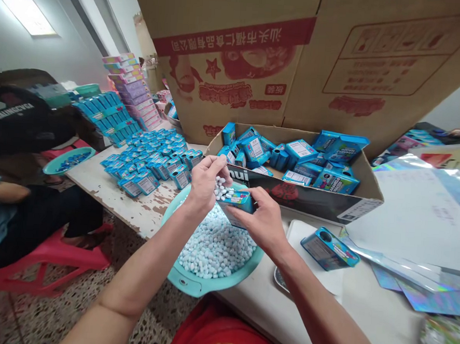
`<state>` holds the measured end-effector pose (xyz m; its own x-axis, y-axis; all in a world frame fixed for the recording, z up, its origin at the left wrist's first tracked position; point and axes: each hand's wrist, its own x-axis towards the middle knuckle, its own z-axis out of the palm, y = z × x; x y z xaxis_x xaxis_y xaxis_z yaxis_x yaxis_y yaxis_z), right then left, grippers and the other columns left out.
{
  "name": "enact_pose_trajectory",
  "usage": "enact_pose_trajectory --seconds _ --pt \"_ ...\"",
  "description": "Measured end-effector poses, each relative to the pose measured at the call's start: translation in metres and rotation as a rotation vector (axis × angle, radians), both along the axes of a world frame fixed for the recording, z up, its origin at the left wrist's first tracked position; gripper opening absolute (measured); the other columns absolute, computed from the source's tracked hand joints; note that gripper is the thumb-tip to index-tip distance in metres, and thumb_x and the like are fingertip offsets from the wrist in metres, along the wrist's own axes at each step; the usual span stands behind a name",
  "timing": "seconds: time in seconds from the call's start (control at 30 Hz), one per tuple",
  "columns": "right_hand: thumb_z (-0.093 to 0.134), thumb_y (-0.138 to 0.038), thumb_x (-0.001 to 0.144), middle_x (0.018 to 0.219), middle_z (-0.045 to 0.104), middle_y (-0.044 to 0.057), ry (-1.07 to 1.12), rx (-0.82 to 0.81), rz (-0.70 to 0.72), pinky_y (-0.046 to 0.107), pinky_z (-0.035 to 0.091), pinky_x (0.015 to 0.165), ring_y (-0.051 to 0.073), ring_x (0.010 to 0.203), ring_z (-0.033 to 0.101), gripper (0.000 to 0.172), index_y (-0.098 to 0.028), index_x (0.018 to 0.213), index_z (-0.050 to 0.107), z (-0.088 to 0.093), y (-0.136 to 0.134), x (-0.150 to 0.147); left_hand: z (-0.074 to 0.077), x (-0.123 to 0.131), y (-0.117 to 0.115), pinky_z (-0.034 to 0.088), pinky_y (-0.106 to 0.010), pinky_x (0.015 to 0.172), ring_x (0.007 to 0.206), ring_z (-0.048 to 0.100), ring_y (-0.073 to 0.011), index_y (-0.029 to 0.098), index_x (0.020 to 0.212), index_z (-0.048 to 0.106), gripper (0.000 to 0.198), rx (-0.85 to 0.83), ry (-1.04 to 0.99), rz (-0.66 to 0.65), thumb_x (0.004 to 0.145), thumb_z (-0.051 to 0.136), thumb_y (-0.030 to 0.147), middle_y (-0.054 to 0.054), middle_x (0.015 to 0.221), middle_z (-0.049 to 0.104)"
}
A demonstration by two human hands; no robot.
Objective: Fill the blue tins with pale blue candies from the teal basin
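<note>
My right hand (265,218) grips a small blue tin (240,203) between thumb and fingers, over a turquoise basin (243,277). Curled at the tin's left end, my left hand (208,183) holds a heap of small white and pale-blue candies (223,191) against its top. The opening of this tin is hidden under the candies. Loose candies of the same kind fill much of the basin below. Right of my right forearm, another blue tin (330,249) with a dark round opening lies tilted on a white tray (295,229).
Behind the basin, an open carton (362,202) holds several blue tins. Many tins stand in rows (153,159) on the worn table at the left. A large cardboard box (316,94) rises behind. Shiny sheets (410,219) lie right. A person sits left by a red stool (64,258).
</note>
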<state>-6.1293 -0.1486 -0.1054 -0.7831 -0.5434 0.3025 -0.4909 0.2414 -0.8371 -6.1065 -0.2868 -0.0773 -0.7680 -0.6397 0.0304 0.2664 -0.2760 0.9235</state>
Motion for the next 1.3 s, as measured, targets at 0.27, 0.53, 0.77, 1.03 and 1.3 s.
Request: enact_pose_trajectory --seconds 0.27,0.53,0.77,1.03,1.3 --pt "0.075 -0.034 0.067 0.082 0.062 0.001 -0.04 -0.016 -0.03 0.032 0.043 0.071 0.019 0.077 0.057 0.024 -0.021 0.086 0.067 -0.004 0.002 -0.002 -0.003 0.0 0.002 0.049 -0.022 0.049 0.052 0.058 -0.0116 0.016 0.074 0.053 0.036 -0.015 -0.02 -0.092 0.063 0.076 0.042 0.002 0.064 0.057" --pt "0.076 -0.035 0.067 0.085 0.064 0.001 -0.042 -0.014 0.007 0.032 0.044 0.071 0.02 0.078 0.058 0.026 -0.022 0.088 0.068 -0.009 0.0 -0.001 -0.006 0.002 0.006 0.032 -0.016 0.036 0.04 0.045 -0.0063 0.016 0.073 0.053 0.031 -0.023 -0.023 -0.16 0.07 0.072 0.04 0.003 0.057 0.054" --pt "0.077 -0.035 0.067 0.085 0.064 0.001 -0.082 -0.078 0.035 0.032 0.045 0.072 0.02 0.077 0.059 0.028 -0.023 0.091 0.069 -0.008 0.005 0.002 0.0 0.009 0.003 0.024 -0.015 0.037 0.039 0.035 -0.0039 0.016 0.071 0.053 0.023 -0.031 0.037 -0.246 0.073 0.068 0.034 0.005 0.051 0.046" --pt "0.078 -0.031 0.065 0.083 0.065 0.0 -0.083 -0.108 0.034 0.033 0.046 0.074 0.019 0.076 0.059 0.026 -0.022 0.088 0.07 -0.007 0.005 0.006 0.004 0.019 0.011 0.036 -0.017 0.041 0.044 0.047 -0.0071 0.015 0.068 0.055 0.029 -0.199 -0.14 -0.382 0.071 0.07 0.039 0.001 0.057 0.054" --pt "0.08 -0.033 0.064 0.093 0.068 0.002 -0.259 -0.222 0.024 0.036 0.049 0.082 0.021 0.086 0.062 0.033 -0.024 0.094 0.068 -0.001 0.04 0.019 -0.033 0.034 -0.028 0.048 -0.027 0.066 0.071 0.056 -0.0159 0.019 0.077 0.057 0.023 -0.542 -0.278 -0.241 0.075 0.061 0.042 -0.002 0.074 0.059"
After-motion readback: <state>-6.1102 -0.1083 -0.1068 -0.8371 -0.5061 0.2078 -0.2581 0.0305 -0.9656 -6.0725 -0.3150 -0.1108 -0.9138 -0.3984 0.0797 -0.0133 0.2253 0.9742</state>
